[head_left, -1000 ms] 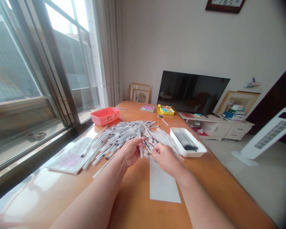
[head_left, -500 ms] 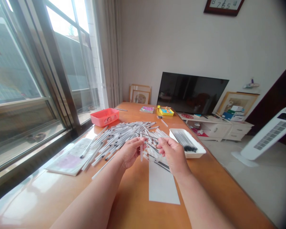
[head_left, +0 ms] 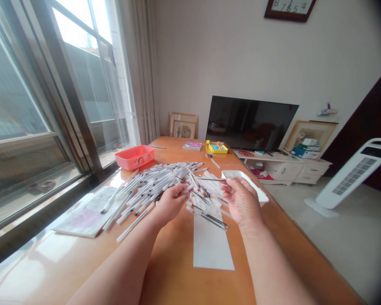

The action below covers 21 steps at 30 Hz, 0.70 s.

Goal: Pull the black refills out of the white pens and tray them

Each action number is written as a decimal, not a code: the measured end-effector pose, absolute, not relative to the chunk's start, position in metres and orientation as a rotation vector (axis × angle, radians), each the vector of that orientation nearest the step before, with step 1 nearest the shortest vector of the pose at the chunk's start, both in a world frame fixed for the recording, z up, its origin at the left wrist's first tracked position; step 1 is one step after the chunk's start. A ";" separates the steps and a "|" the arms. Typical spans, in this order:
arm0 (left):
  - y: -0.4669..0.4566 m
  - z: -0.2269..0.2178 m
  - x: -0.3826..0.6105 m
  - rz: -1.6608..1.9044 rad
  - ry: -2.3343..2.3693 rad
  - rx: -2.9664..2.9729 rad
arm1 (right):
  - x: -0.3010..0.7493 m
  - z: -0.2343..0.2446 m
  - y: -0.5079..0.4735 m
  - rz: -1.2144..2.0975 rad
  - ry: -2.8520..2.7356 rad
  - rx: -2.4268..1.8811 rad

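My left hand (head_left: 172, 204) is closed, thumb against fingers, on a translucent pen barrel (head_left: 188, 189) that is partly hidden. To its right, my right hand (head_left: 244, 200) pinches one end of a thin black pen refill (head_left: 212, 179), whose other end points left over the pile. Beneath and beyond both hands lies a heap of clear pen barrels (head_left: 152, 182), many with dark ends. Several loose black refills (head_left: 214, 220) rest across a white paper strip (head_left: 212, 250). A white tray (head_left: 263, 195) stands just behind my right hand, which hides most of its contents.
A red plastic basket (head_left: 135, 157) stands at the heap's far left. A booklet (head_left: 82, 216) lies by the window side with barrels on its edge. Farther back are a colourful booklet (head_left: 192, 146) and a yellow box (head_left: 218, 148). The wooden table's right edge runs past the tray.
My right hand has moved right, away from my left, with the refill now stretched level between them. The barrel in my left hand has gone from upright to slanted. The view has shifted slightly.
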<state>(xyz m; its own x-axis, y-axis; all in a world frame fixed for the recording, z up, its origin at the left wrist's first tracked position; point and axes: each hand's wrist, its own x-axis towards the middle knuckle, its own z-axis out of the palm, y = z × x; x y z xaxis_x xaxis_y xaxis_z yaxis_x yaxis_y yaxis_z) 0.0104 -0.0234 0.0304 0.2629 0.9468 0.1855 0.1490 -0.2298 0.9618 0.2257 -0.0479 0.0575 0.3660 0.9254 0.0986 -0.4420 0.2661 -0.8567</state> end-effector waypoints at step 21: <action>-0.026 0.023 0.013 1.001 1.096 1.851 | 0.223 0.049 -0.046 0.811 -0.947 -1.037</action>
<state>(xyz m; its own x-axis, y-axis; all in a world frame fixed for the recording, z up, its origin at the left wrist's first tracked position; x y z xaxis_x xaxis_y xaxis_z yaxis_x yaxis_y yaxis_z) 0.0133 -0.0259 0.0231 0.3277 0.9126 0.2445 0.3259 -0.3521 0.8774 0.2229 -0.0462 0.0495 0.3794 0.8917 0.2470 -0.1068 0.3074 -0.9456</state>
